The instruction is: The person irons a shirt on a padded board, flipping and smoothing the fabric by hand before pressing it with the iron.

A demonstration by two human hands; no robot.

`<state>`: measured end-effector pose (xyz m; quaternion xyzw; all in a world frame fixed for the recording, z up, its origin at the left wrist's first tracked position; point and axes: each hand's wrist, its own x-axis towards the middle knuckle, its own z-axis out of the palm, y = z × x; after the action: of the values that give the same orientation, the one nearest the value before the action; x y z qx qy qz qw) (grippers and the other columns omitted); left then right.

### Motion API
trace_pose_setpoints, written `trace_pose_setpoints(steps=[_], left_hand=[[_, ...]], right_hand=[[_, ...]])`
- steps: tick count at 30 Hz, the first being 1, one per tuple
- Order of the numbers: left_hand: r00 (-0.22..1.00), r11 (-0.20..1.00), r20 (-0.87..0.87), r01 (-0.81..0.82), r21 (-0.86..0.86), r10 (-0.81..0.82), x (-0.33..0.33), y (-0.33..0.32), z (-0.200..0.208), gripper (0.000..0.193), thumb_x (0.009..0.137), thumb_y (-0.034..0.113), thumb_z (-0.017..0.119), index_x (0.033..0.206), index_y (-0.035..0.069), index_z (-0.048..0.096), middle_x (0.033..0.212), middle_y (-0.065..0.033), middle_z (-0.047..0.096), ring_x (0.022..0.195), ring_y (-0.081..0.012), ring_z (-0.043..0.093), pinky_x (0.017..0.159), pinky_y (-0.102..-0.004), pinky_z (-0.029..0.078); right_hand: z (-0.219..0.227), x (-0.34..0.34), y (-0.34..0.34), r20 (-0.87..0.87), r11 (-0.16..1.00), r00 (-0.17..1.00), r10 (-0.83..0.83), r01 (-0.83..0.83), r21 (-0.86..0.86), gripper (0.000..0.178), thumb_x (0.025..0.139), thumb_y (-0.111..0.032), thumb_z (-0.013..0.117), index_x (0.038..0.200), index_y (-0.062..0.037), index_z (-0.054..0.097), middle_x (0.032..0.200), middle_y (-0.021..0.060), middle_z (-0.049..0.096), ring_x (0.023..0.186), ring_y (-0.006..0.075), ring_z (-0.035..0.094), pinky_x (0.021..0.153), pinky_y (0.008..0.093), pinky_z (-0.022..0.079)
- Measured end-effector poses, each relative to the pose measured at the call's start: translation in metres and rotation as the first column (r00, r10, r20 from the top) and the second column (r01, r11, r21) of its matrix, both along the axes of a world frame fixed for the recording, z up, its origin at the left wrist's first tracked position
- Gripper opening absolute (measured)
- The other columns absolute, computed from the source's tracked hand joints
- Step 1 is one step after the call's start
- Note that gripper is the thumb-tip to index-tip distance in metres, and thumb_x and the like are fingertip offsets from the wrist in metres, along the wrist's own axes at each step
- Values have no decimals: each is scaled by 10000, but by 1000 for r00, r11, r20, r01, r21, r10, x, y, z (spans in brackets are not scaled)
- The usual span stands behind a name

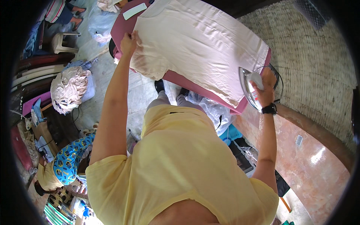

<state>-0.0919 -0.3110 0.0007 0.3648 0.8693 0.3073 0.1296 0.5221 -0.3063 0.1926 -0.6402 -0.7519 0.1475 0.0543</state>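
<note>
A pale pink garment (195, 41), which looks like a shirt, lies spread over an ironing board with a dusky red cover (185, 81). Its left part is creased and hangs over the near edge. At that left end my left hand (128, 44) has its fingers closed on the garment's edge. My right hand (265, 92) is wrapped round the handle of a clothes iron (245, 83) at the board's right end. The iron is tipped up on its side, by the garment's right edge; whether it touches the cloth I cannot tell. A dark watch is on my right wrist.
A white strip (135, 11) lies on the board's far left. The iron's cord loops near a woven wall (311, 56) on the right. Left are piled pale clothes (70, 89), a plastic stool (63, 43) and a co-worker in patterned blue (71, 159). Plastic bags (212, 112) lie under the board.
</note>
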Motion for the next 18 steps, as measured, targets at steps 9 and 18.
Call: trace_pose_setpoints(steps=[9, 18], left_hand=[[974, 982, -208, 121, 147, -89, 4, -7, 16, 351, 948, 418, 555, 935, 67, 577, 868, -179, 675, 821, -413, 637, 676, -490, 483], [990, 978, -120, 93, 185, -71, -3, -13, 8, 300, 929, 337, 611, 933, 43, 553, 858, -167, 630, 812, -379, 601, 695, -468, 454]], right_hand=[[-73, -123, 17, -105, 932, 944, 314, -285, 222, 569, 760, -596, 727, 950, -60, 709, 626, 174, 651, 582, 349, 664, 513, 444, 525], [-60, -385, 60, -202, 827, 808, 554, -561, 26, 690, 829, -685, 559, 1011, -29, 670, 870, 227, 693, 834, 411, 670, 731, 490, 533]])
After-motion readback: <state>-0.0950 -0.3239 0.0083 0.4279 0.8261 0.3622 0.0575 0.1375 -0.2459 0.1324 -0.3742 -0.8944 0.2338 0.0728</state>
